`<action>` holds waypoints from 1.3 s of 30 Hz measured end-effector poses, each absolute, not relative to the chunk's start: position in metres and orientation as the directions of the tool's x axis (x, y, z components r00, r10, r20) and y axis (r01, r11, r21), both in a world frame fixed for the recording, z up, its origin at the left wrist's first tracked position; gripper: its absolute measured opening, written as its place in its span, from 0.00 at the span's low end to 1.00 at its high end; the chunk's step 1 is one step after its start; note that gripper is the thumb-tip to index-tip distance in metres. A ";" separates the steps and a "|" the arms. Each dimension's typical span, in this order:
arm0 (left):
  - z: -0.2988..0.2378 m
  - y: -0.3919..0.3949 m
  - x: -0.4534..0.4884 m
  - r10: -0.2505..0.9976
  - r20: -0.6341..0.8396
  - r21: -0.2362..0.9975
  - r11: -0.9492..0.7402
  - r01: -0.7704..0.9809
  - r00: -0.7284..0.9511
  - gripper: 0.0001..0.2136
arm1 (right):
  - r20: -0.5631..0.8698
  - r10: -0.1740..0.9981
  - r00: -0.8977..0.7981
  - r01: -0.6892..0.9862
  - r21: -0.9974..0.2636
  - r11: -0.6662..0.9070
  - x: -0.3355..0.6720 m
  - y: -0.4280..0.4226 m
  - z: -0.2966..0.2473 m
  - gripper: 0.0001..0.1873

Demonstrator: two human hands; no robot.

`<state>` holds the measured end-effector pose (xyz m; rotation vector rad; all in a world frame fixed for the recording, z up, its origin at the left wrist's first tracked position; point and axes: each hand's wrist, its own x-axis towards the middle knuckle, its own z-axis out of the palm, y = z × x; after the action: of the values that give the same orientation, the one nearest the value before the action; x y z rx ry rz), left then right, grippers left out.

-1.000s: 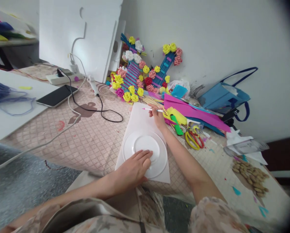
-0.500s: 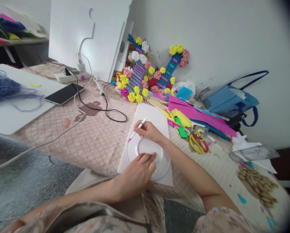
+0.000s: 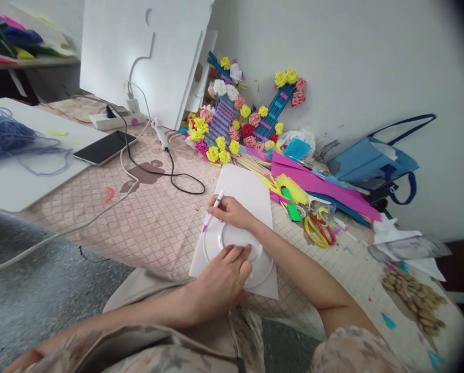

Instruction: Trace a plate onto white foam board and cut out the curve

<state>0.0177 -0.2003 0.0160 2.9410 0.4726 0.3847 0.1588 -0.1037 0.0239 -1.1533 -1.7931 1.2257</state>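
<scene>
Surface, diamond-patterned, stands before a pale wall. Near its front edge, the right hand keeps its grip clamped on a marker; the left hand lies unclenched on a plate over paper.

Head view: I can read no text, label, brand or number. I can make out no legible sign either.

I can't make out whether the pen's pink tip meets the paper. The left hand covers much of the plate; the right hand hides some rim. Leftward, the yarn runs out of view; the white panel's top is cut off.
</scene>
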 end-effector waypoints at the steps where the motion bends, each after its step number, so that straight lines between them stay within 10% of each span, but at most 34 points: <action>1: 0.016 -0.200 0.018 0.324 0.231 0.174 -0.941 0.289 0.917 0.19 | 0.046 0.921 -0.386 0.298 -0.939 0.171 0.159 -0.103 0.024 0.10; 39: 0.016 -0.200 0.015 0.339 0.198 0.251 -0.925 0.286 0.920 0.15 | 0.127 0.979 -0.157 0.370 -0.912 0.177 0.203 -0.085 0.011 0.13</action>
<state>0.0151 -0.1996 0.0163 2.8628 0.4719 0.3522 0.2030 -0.0848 0.0115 -1.3022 -1.6636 0.9723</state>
